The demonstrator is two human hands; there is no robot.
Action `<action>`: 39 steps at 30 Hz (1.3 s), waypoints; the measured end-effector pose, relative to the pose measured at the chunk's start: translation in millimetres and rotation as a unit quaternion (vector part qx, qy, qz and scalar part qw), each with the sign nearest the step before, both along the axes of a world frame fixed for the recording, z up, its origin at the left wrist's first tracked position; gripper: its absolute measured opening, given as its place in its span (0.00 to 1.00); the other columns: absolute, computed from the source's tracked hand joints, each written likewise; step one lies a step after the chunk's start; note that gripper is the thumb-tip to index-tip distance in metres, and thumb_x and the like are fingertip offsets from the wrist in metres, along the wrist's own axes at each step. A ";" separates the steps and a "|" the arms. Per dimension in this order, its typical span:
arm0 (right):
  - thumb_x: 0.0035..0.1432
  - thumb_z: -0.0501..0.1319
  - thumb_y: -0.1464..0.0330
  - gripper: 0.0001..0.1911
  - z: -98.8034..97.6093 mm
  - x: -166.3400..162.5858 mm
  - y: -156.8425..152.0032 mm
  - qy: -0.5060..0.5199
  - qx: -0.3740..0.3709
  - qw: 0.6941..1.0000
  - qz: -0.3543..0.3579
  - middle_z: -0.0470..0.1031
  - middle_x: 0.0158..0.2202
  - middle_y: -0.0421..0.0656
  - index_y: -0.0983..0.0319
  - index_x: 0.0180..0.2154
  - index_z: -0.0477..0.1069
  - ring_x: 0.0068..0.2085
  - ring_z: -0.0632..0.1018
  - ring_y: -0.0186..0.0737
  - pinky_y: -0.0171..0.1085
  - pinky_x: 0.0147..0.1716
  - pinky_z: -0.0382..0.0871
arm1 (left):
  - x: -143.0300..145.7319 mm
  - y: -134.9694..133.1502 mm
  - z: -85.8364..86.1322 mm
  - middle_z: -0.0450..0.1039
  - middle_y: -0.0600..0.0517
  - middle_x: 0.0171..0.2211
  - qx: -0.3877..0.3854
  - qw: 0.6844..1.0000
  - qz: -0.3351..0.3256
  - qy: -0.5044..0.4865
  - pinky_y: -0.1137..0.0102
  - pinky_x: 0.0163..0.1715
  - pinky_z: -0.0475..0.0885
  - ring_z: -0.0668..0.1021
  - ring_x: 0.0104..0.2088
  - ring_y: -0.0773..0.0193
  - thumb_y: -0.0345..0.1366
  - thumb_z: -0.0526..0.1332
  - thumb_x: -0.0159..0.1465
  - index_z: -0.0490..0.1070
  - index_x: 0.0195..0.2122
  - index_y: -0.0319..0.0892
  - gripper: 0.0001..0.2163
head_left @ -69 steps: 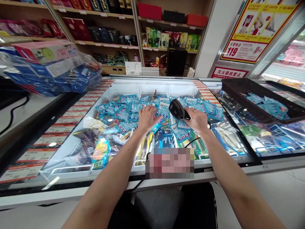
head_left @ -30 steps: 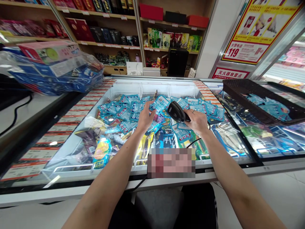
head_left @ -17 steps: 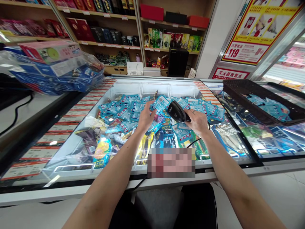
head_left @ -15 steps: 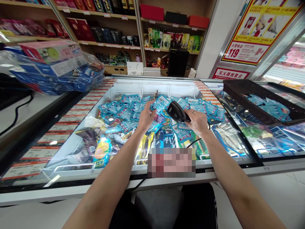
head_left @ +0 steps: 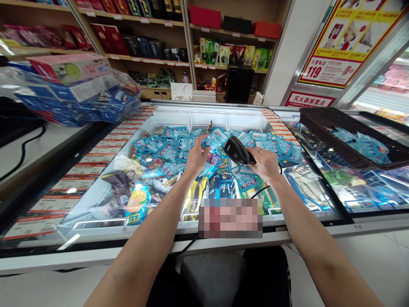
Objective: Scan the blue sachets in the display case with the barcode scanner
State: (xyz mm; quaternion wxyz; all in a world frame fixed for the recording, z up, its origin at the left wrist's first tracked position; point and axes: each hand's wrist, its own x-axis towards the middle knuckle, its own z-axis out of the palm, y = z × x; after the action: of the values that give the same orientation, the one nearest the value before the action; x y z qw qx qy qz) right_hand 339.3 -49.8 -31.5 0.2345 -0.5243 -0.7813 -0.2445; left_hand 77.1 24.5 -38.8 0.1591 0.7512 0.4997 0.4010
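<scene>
1 scanner [head_left: 235,151] nr blue pkt [head_left: 217,137], "119" sign [head_left: 338,51]

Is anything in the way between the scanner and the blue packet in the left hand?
Nothing visible is in the way. The right hand holds the scanner with its head close beside the blue packet, which the left hand holds by one edge.

A shop is indicated: packaged goods [head_left: 137,198] are displayed in a glass-topped chest [head_left: 64,262], printed labels [head_left: 84,175] are laid along its sides, and tagged shelves [head_left: 128,18] are stocked behind it.
</scene>
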 end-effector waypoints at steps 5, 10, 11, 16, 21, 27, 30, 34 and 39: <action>0.58 0.55 0.64 0.17 -0.9 -0.1 0.8 -0.004 0.002 1.000 -0.008 0.75 0.36 0.43 0.59 0.49 0.69 0.35 0.73 0.39 0.35 0.32 0.57 | -0.1 -3.2 2.9 0.72 0.49 0.36 0.048 0.996 0.066 -0.024 0.66 0.37 0.68 0.76 0.32 0.62 0.42 0.51 0.64 0.54 0.57 0.43 0.21; 0.58 0.55 0.64 0.17 -1.6 1.5 1.9 0.000 0.001 1.000 -0.013 0.75 0.36 0.44 0.59 0.49 0.69 0.36 0.73 0.39 0.35 0.33 0.57 | 0.6 -10.8 10.3 0.73 0.48 0.36 0.104 0.983 0.151 0.022 0.58 0.48 0.62 0.76 0.35 0.59 0.42 0.49 0.65 0.57 0.56 0.43 0.20; 0.58 0.56 0.64 0.18 -1.6 2.0 1.8 -0.001 0.002 1.000 -0.014 0.75 0.37 0.44 0.59 0.50 0.69 0.36 0.73 0.39 0.35 0.33 0.57 | -0.7 -11.3 11.8 0.73 0.49 0.35 0.111 0.979 0.168 0.034 0.57 0.49 0.61 0.76 0.36 0.58 0.42 0.49 0.65 0.57 0.56 0.43 0.20; 0.58 0.55 0.64 0.18 -0.8 4.0 0.7 -0.007 0.001 1.000 -0.029 0.75 0.36 0.44 0.60 0.50 0.68 0.35 0.73 0.40 0.35 0.33 0.57 | -15.8 -4.3 12.9 0.74 0.47 0.37 0.137 0.958 0.240 0.075 0.56 0.47 0.60 0.74 0.42 0.53 0.40 0.51 0.63 0.60 0.56 0.45 0.20; 0.58 0.55 0.64 0.18 0.9 4.6 -0.7 -0.005 0.005 1.000 -0.028 0.75 0.36 0.44 0.59 0.50 0.69 0.35 0.73 0.39 0.36 0.32 0.56 | -24.7 3.3 5.2 0.73 0.44 0.41 0.126 0.952 0.267 0.083 0.52 0.49 0.60 0.71 0.46 0.49 0.40 0.52 0.62 0.61 0.57 0.45 0.21; 0.59 0.55 0.63 0.18 2.0 6.5 -1.8 -0.008 0.013 0.999 -0.042 0.75 0.35 0.43 0.59 0.50 0.69 0.35 0.73 0.39 0.35 0.32 0.57 | -21.0 -1.4 6.9 0.63 0.40 0.54 0.096 0.941 0.314 0.084 0.50 0.50 0.58 0.63 0.55 0.43 0.38 0.53 0.62 0.62 0.56 0.44 0.21; 0.59 0.55 0.63 0.17 1.3 7.4 -1.5 -0.005 0.020 0.999 -0.048 0.74 0.34 0.43 0.59 0.49 0.69 0.34 0.73 0.39 0.35 0.32 0.57 | -21.3 -3.7 7.9 0.62 0.42 0.55 0.095 0.944 0.296 0.107 0.51 0.50 0.56 0.63 0.55 0.45 0.36 0.50 0.63 0.64 0.54 0.46 0.18; 0.58 0.56 0.63 0.17 0.1 8.3 -0.3 0.003 0.019 0.998 -0.059 0.75 0.36 0.43 0.59 0.49 0.69 0.35 0.73 0.39 0.35 0.31 0.57 | -22.2 -3.5 5.9 0.70 0.46 0.49 0.110 0.955 0.228 0.153 0.51 0.51 0.54 0.66 0.51 0.50 0.34 0.46 0.65 0.71 0.45 0.49 0.15; 0.58 0.56 0.62 0.18 0.2 7.0 1.8 0.009 0.005 0.997 -0.070 0.75 0.36 0.44 0.59 0.50 0.68 0.35 0.73 0.39 0.35 0.31 0.57 | -15.0 -6.4 9.0 0.68 0.46 0.52 0.156 0.953 0.195 0.174 0.52 0.53 0.52 0.67 0.52 0.51 0.40 0.46 0.66 0.67 0.52 0.48 0.17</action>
State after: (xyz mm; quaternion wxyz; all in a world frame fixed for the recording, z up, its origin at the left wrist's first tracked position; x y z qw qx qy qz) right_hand 346.3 -48.0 -31.4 0.2267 -0.5788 -0.7391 -0.2594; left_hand 62.0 18.1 -29.7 -0.1307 0.7125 0.5875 0.3607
